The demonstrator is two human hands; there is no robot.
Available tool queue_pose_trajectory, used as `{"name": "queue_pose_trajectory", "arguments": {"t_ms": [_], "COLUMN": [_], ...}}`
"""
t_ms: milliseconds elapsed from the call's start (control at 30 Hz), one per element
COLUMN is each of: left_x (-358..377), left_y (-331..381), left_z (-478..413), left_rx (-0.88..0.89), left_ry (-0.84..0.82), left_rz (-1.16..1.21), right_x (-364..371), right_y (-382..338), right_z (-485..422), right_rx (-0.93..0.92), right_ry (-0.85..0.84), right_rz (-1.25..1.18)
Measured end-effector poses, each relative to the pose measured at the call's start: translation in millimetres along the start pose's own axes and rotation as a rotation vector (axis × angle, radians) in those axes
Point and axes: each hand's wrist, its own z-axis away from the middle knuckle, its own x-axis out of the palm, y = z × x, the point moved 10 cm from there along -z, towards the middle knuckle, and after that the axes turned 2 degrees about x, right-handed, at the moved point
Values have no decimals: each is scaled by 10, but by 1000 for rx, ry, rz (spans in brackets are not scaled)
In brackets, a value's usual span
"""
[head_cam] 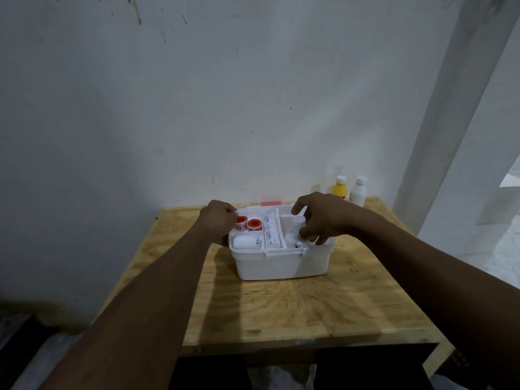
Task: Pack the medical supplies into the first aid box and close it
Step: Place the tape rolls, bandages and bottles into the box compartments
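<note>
From the head camera, a white first aid box (281,261) sits open on a wooden table (295,311), a little past the table's middle toward 12 o'clock. An inner tray (264,235) with compartments fills the left and middle of the box top. In the tray's 10 o'clock compartment stand two red tape rolls (248,224) side by side, touching or nearly so. Just below them, at 8 o'clock, lies a white bandage roll (244,242). The long middle compartment holds a wrapped gauze packet (272,230) with blue print, running from 12 to 6 o'clock.

The left hand (218,220) rests against the box's left rim at 9 o'clock, fingers curled together into a loose fist; what it grips, if anything, is hidden behind the knuckles. The right hand (320,218) hangs over the box's right side at 3 o'clock, fingers spread and bent downward, their tips around a small white bottle (298,225) in the deep right section. It seems to touch the bottle, though the glare makes that hard to confirm.

At the table's 1 o'clock corner, well apart from the box, stand a yellow bottle (339,189) and a white bottle (358,192), both upright near the wall (197,108).
</note>
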Motion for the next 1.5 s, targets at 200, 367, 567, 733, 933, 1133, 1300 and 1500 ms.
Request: {"name": "queue_pose_trajectory", "arguments": {"t_ms": [200, 367, 567, 733, 933, 1133, 1300, 1500], "left_x": [4, -13, -13, -13, -21, -26, -27, -24], "left_y": [19, 11, 24, 42, 56, 48, -2, -20], "left_z": [6, 14, 27, 34, -32, -65, -68, -61], "left_rx": [6, 3, 3, -6, 15, 24, 22, 22], "left_ry": [1, 8, -6, -2, 8, 21, 8, 6], "left_rz": [1, 7, 18, -4, -10, -17, 18, 21], "right_x": [-71, -168, -999, -1042, -996, -910, -948, -928], "right_y": [52, 48, 305, 705, 878, 934, 988, 977], "right_z": [47, 94, 38, -259, -521, -795, -848, -855], "right_rx": [5, -6, -29, 115, 174, 232, 249, 175], "right_ry": [-7, 44, 616, 614, 606, 470, 548, 561], "right_rz": [-64, -124, -117, 16, 124, 262, 273, 325]}}
